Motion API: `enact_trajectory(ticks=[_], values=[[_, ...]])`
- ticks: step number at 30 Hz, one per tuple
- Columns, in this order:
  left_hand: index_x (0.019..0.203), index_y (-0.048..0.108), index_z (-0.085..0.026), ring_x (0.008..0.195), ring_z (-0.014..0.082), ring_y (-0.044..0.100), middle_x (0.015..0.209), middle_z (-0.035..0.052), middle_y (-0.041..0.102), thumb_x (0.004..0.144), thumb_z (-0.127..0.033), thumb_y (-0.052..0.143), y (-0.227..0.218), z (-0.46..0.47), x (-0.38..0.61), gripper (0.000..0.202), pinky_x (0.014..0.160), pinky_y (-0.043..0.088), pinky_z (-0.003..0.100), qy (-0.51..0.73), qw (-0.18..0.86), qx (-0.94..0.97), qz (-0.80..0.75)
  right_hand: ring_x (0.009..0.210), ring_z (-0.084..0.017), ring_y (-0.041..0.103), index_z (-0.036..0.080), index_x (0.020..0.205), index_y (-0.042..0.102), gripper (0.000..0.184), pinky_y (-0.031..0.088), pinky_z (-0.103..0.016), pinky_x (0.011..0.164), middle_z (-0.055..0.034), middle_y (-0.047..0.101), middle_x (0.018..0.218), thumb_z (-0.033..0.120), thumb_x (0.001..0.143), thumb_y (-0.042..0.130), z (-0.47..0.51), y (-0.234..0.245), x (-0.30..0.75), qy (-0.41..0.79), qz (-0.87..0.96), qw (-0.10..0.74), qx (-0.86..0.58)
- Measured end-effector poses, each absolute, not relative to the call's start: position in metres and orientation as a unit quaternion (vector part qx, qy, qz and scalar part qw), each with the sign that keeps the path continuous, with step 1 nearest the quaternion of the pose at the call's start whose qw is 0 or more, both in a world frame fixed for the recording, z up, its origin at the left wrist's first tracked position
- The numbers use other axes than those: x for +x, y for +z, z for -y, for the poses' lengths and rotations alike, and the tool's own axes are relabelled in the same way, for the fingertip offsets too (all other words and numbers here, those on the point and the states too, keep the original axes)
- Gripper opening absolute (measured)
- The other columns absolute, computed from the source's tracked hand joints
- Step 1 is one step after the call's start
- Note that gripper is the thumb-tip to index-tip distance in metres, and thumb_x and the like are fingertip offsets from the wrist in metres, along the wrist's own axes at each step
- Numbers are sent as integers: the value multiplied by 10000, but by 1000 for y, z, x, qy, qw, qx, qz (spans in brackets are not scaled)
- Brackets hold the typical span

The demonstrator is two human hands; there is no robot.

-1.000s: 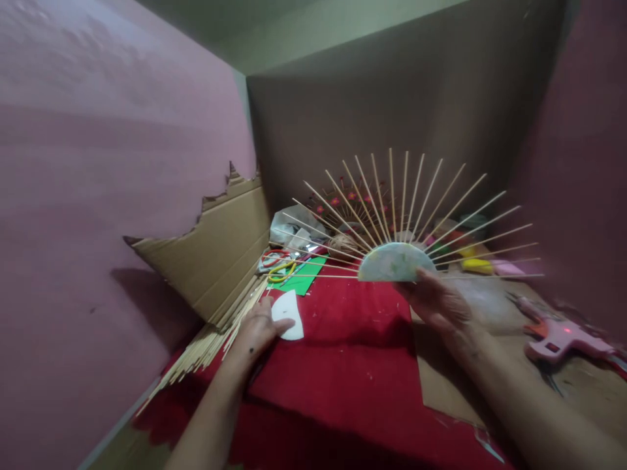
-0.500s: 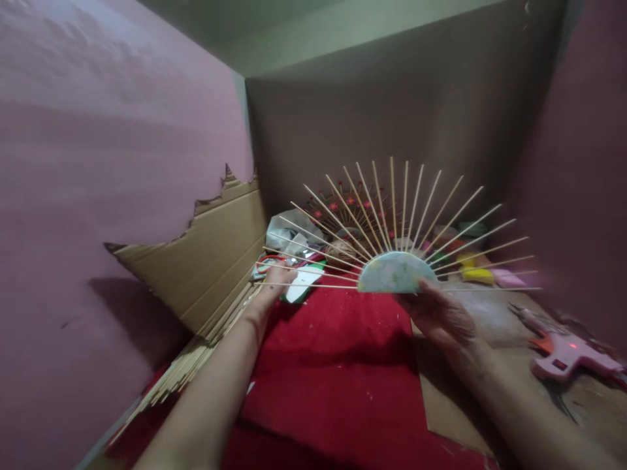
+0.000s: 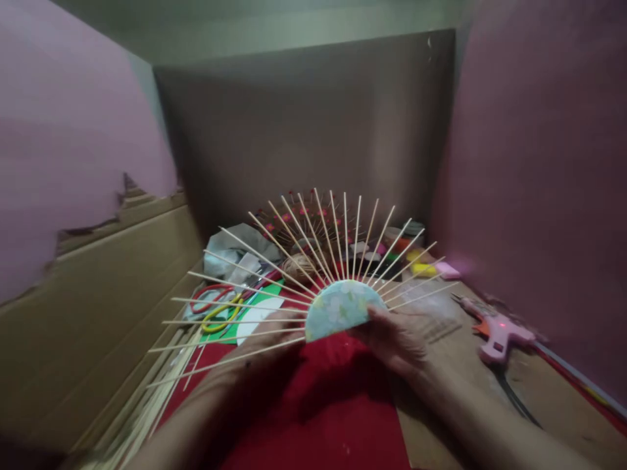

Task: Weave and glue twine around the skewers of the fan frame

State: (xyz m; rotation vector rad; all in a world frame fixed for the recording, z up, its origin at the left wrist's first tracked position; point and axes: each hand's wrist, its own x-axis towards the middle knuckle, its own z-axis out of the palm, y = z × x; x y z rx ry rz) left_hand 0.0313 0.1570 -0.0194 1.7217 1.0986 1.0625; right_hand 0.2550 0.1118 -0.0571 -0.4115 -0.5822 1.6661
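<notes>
A half-round disc (image 3: 337, 310) covered in pale blue-green floral material has thin wooden sticks (image 3: 245, 266) fanning out from its curved edge. My right hand (image 3: 398, 341) grips it by the lower right corner, thumb on the front face. Behind the lowest sticks at the left is my left hand (image 3: 281, 333), close to the disc's left end. The sticks and blur hide its fingers, so I cannot make out whether it touches the disc. Red cloth (image 3: 343, 418) lies beneath both hands.
A pink glue gun (image 3: 502, 333) with a lit red light rests on cardboard (image 3: 441, 418) at the right. Yellow-handled scissors (image 3: 223, 315), red-handled scissors (image 3: 208, 297) and twine (image 3: 301, 269) lie behind. Loose sticks (image 3: 142, 418) and upright cardboard (image 3: 108, 313) line the left. A flower-decorated stick piece (image 3: 304, 215) stands at the back.
My left hand has come from the items at the back left toward the disc. The fan piece, in my right hand, has tilted down at the left. The view has turned right.
</notes>
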Motion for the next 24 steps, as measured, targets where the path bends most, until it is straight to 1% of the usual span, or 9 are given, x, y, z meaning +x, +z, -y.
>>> enact_trajectory(ticks=[1, 3, 6, 8, 9, 13, 18, 21, 24], values=[[752, 732, -214, 732, 240, 633, 737, 40, 702, 563, -184, 752, -19, -149, 38, 192, 658, 486, 319, 312, 473, 732, -378, 849, -197, 648, 157, 967, 640, 328, 538, -342, 788, -53, 701, 928, 211, 663, 752, -112, -58, 255, 721, 256, 617, -182], [767, 729, -216, 756, 237, 625, 785, 44, 708, 555, -189, 775, -22, -137, 51, 219, 705, 493, 334, 273, 504, 742, -348, 866, -197, 640, 151, 961, 644, 305, 526, -346, 797, -55, 695, 945, 218, 679, 740, -112, -59, 255, 715, 267, 619, -187], [660, 694, -177, 704, 205, 598, 708, 62, 666, 636, -255, 742, -35, -125, 70, 95, 702, 493, 323, 371, 652, 587, -305, 877, -198, 631, 151, 977, 647, 287, 508, -355, 807, -60, 687, 955, 254, 718, 714, -114, -63, 255, 711, 295, 611, -182], [750, 688, -167, 591, 151, 545, 667, 50, 619, 745, -401, 642, -45, -122, 82, 238, 576, 471, 277, 407, 678, 532, -305, 869, -187, 624, 152, 983, 649, 272, 502, -330, 782, -60, 682, 955, 265, 740, 695, -114, -65, 255, 715, 305, 603, -180], [763, 681, -150, 549, 133, 516, 630, 41, 593, 726, -381, 672, -49, -122, 87, 233, 529, 450, 258, 434, 703, 468, -313, 867, -181, 619, 147, 981, 651, 264, 498, -314, 766, -62, 680, 954, 265, 747, 686, -114, -66, 255, 717, 308, 598, -182], [839, 656, -121, 490, 102, 474, 603, 19, 564, 696, -331, 716, -51, -123, 96, 261, 456, 410, 228, 469, 726, 388, -321, 754, -150, 597, 120, 959, 661, 285, 476, -281, 695, -70, 672, 897, 262, 715, 698, -112, -66, 253, 718, 329, 579, -205], [868, 638, -117, 463, 89, 466, 596, 5, 563, 665, -346, 753, -49, -125, 83, 326, 447, 410, 230, 473, 750, 345, -307, 561, -121, 548, 100, 730, 674, 165, 445, -267, 588, -25, 613, 619, 201, 608, 718, -108, -62, 245, 681, 392, 552, -278], [895, 620, -157, 473, 79, 476, 676, -7, 598, 634, -342, 776, -46, -134, 69, 356, 458, 419, 228, 515, 724, 355, -292, 509, -97, 539, 113, 814, 692, 260, 428, -244, 532, -18, 642, 676, 142, 558, 724, -107, -61, 243, 641, 440, 540, -322], [897, 620, -162, 501, 87, 487, 709, -5, 606, 663, -384, 743, -39, -150, 52, 345, 472, 429, 237, 565, 635, 432, -303, 489, -84, 539, 153, 918, 677, 384, 421, -227, 505, 6, 646, 684, 188, 541, 739, -106, -62, 240, 634, 436, 514, -380]])
